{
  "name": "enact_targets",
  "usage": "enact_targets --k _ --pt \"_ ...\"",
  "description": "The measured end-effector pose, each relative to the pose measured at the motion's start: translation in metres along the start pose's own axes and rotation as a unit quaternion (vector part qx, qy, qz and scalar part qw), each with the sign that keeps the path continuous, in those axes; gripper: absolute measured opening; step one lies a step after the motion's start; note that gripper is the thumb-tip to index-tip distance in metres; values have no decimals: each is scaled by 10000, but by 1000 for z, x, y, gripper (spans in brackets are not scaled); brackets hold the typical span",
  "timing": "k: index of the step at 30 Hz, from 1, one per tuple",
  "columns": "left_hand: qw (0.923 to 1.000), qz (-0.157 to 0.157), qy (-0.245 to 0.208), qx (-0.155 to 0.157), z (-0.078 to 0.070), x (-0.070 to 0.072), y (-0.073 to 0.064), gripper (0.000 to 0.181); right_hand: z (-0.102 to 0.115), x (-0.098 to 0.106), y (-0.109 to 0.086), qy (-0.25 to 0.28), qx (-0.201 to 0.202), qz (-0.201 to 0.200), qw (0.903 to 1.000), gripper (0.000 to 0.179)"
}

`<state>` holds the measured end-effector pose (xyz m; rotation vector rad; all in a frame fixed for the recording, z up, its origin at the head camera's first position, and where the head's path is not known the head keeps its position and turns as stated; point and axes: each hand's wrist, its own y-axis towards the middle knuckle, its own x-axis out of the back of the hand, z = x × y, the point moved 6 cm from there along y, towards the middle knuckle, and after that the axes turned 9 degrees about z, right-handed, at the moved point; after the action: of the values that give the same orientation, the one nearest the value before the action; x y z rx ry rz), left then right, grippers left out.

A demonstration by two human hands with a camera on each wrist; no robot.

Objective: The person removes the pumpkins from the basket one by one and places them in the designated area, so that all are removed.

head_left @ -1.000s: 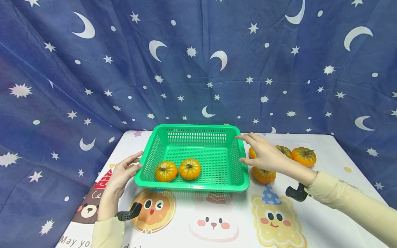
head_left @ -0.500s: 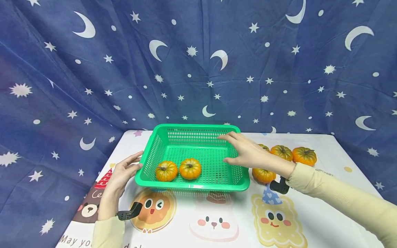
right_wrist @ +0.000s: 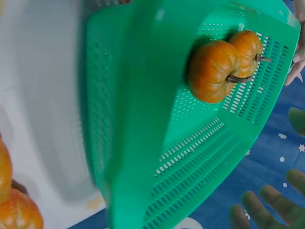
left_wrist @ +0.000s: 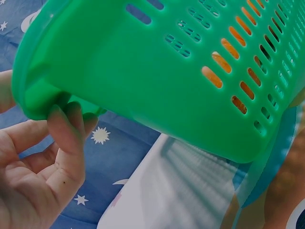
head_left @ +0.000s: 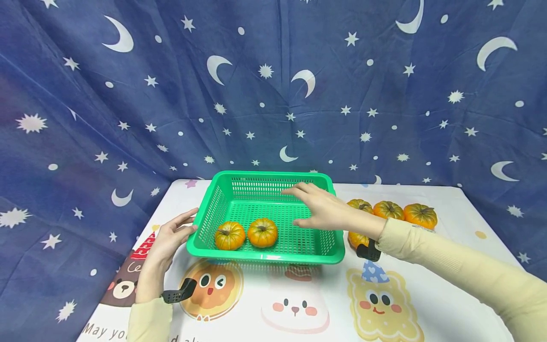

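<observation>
A green plastic basket (head_left: pixel 265 257) stands mid-table with two small orange pumpkins, one pumpkin (head_left: pixel 230 236) left of the other pumpkin (head_left: pixel 262 233), near its front wall. My left hand (head_left: pixel 165 241) holds the basket's left rim. In the left wrist view, its fingers (left_wrist: pixel 70 131) curl up under the rim's lip. Over the right half of the basket hovers my right hand (head_left: pixel 325 209), fingers spread and thumb apart, nothing between them. In the right wrist view, its fingers (right_wrist: pixel 259 210) show loose and separate at the lower right, beyond the basket wall (right_wrist: pixel 138 124).
Several more pumpkins lie on the table right of the basket, including a pumpkin (head_left: pixel 388 209) and a pumpkin (head_left: pixel 420 216) at the back. One pumpkin (head_left: pixel 357 239) is partly behind my right forearm. A blue curtain (head_left: pixel 256 95) hangs behind the white printed tablecloth (head_left: pixel 239 308).
My right hand has moved left from the basket's right rim to over its inside, uncovering pumpkins on the right. The left hand, basket and pumpkins have stayed put.
</observation>
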<state>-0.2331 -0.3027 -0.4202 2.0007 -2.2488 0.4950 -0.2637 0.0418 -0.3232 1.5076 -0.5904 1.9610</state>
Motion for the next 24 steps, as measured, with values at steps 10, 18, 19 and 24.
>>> enact_targets --k 10,18,19,24 --pt "10000 7 9 -30 1 0 0 54 13 -8 19 -125 318 233 9991 73" --pt "10000 2 30 -42 1 0 0 54 22 -18 33 -146 382 481 9980 75" --pt "10000 1 30 -38 0 0 0 54 23 -20 35 -164 402 521 9977 75" --pt "10000 -6 23 -40 0 0 -1 55 29 -29 43 -370 529 759 9950 75"
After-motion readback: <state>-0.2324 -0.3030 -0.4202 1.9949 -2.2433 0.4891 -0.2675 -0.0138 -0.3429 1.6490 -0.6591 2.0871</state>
